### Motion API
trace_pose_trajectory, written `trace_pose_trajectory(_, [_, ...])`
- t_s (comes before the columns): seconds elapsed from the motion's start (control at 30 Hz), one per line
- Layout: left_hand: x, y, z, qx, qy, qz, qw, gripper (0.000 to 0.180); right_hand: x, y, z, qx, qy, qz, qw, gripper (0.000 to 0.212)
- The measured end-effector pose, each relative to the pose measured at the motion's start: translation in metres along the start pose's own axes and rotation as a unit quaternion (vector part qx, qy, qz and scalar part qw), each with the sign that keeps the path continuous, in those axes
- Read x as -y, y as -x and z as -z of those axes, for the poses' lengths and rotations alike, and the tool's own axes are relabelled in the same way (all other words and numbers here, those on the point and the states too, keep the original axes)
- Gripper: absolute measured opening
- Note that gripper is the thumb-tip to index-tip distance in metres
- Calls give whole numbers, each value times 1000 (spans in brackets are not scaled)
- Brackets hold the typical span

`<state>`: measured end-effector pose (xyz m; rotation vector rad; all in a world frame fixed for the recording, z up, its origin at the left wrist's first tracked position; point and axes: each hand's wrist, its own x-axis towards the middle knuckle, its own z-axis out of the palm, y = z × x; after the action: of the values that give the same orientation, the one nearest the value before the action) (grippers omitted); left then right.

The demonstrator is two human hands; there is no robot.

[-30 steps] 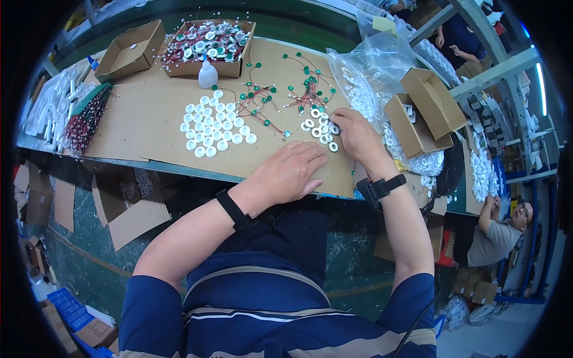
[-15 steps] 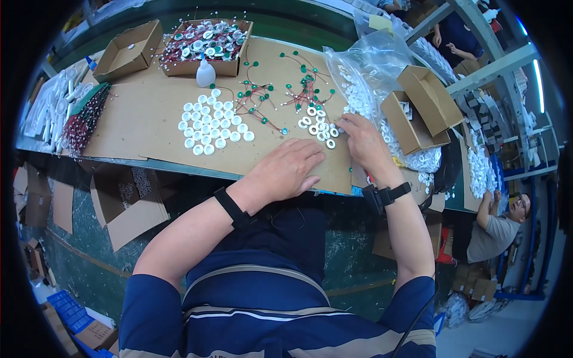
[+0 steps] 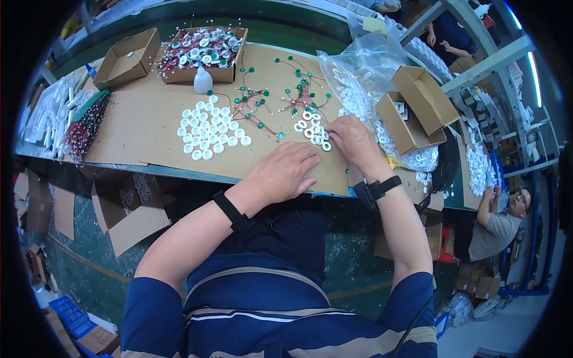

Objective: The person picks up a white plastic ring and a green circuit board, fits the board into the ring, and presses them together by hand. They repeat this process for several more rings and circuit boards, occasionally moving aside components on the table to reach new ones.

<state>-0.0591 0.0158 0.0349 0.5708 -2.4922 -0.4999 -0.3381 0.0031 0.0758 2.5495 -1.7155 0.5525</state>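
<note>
My left hand (image 3: 282, 171) lies palm down at the table's front edge, fingers stretched out, holding nothing visible. Just right of it, my right hand (image 3: 353, 142) bends its fingers down at the right side of a small pile of white rings (image 3: 316, 135). Its fingertips meet the pile's edge; anything between them is hidden. Behind the rings lie thin red wires with green discs (image 3: 302, 95), and another such bunch (image 3: 253, 101) is to the left. Farther left, many round white caps (image 3: 206, 129) sit spread in a loose group.
An open carton of wired discs (image 3: 206, 73), a white squeeze bottle (image 3: 203, 81) and an open box (image 3: 126, 58) stand at the back. On the right are a clear bag of white parts (image 3: 352, 89) and a cardboard box (image 3: 406, 131). A co-worker (image 3: 498, 224) is at far right.
My right hand has moved slightly left and nearer to me, against the rings. Some rings sit closer together. The left hand stays nearly in place; the whole view has shifted a little.
</note>
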Motion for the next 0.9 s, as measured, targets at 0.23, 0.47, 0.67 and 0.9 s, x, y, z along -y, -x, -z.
trace_pose_trajectory(0.23, [1,2,-2,-6,2,-4,1000,53,-4,3,1,-48,-6,-81,996,23])
trace_pose_trajectory(0.47, [2,1,0,-4,1,2,1000,53,-4,-1,-5,-43,-68,-141,987,25])
trace_pose_trajectory(0.67, [-3,1,3,-5,8,2,1000,52,-2,-1,-7,4,80,-119,990,19])
trace_pose_trajectory(0.9, [-5,6,4,5,-6,1,1000,54,29,-14,-28,-32,21,-37,999,19])
